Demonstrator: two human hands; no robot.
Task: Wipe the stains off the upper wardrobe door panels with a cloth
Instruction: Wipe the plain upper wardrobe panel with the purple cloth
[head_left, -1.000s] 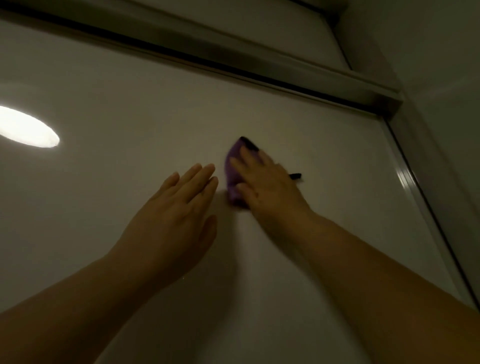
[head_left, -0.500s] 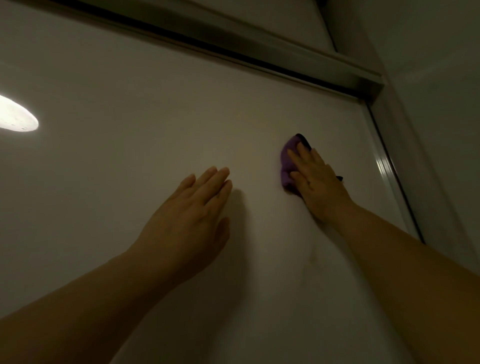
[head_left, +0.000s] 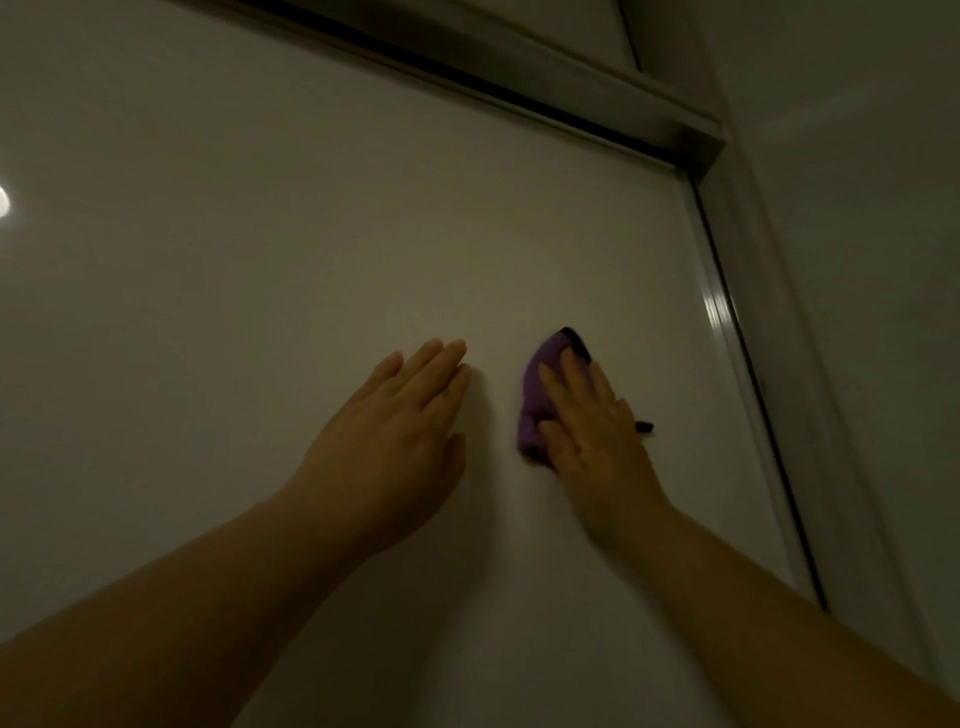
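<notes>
Fingers (head_left: 563, 376) of the right hand (head_left: 597, 436) spread flat and pressed over a purple cloth (head_left: 535, 400), pinning it against the door panel (head_left: 311, 234); no curl or pinch, just a flat palm holding the cloth to the surface. Cloth bunched under the palm, purple edge showing on the thumb side, a dark trim peeking out at the fingertips and at the far side of the hand. Left hand (head_left: 395, 436) open, fingers close together and laid flat on the panel just beside the cloth, holding nothing, likely bracing.

To wipe well: keep pressure even through the whole palm rather than the fingertips alone, so no corner of cloth slips out. Work in overlapping strokes toward the metal frame (head_left: 719, 306) at the right and the dark top rail (head_left: 467, 83) above. Keep the bracing hand light, since a bare palm could leave fresh marks on a glossy panel. Too dim here to make out any stains; worth checking against the bright reflection (head_left: 3, 200) at the left edge.
</notes>
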